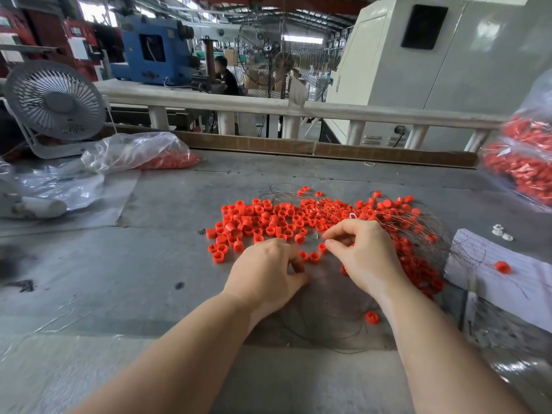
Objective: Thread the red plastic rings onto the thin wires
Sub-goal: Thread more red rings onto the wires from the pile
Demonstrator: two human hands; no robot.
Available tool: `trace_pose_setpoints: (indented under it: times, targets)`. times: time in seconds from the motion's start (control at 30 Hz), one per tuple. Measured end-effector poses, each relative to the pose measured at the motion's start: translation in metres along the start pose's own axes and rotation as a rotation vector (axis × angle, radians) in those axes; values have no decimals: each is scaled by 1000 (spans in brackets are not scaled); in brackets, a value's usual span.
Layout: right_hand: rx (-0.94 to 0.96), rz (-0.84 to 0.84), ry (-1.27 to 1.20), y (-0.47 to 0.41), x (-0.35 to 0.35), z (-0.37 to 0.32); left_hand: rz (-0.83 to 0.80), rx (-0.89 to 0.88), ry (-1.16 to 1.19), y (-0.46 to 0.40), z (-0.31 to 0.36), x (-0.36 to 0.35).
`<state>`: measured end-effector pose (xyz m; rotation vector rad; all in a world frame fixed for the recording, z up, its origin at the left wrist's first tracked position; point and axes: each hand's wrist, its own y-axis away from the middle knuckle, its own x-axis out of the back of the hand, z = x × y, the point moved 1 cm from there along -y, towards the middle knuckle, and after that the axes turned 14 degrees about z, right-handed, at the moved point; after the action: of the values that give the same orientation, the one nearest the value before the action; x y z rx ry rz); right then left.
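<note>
Step in hand: picking a ring and a wire end at the near edge of the heap; no threading seen yet.
Red plastic rings: loose heap mid-table, strays near both hands.
Thin wires: tangled over the heap's right half; loops trail near, under the wrists.
Left hand: knuckles up, fingers curled to the table; what it holds is hidden.
Right hand: thumb and forefinger pinched together, likely on a wire, too fine to confirm.
Next move: judged to need a wire tip met squarely with a ring's bore.
Hindrance: tangle may snag the drawn wire.
Surrounds: bagged rings far right; plastic bag and desk fan far left; lined paper right.
</note>
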<state>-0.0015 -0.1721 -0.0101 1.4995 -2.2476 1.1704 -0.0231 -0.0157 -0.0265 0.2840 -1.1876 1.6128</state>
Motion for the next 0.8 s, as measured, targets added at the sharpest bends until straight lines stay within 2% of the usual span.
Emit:
trace_pose_setpoints:
  times: [0.2,0.4,0.57,0.7,0.8]
  targets:
    - [59,-140,12,3,6,-10,35,9,-41,0,-2,-2]
    - [96,-353,296,0,20,-8,74,29,-26,0,-3,-2]
    - [134,-436,418,1,17,-4,110,48,6,0,-3,-1]
    - [141,-356,368,0,13,-3,167,68,60,-1,-3,2]
    - [37,-175,96,-3,12,2,268,96,118,-3,-2,5]
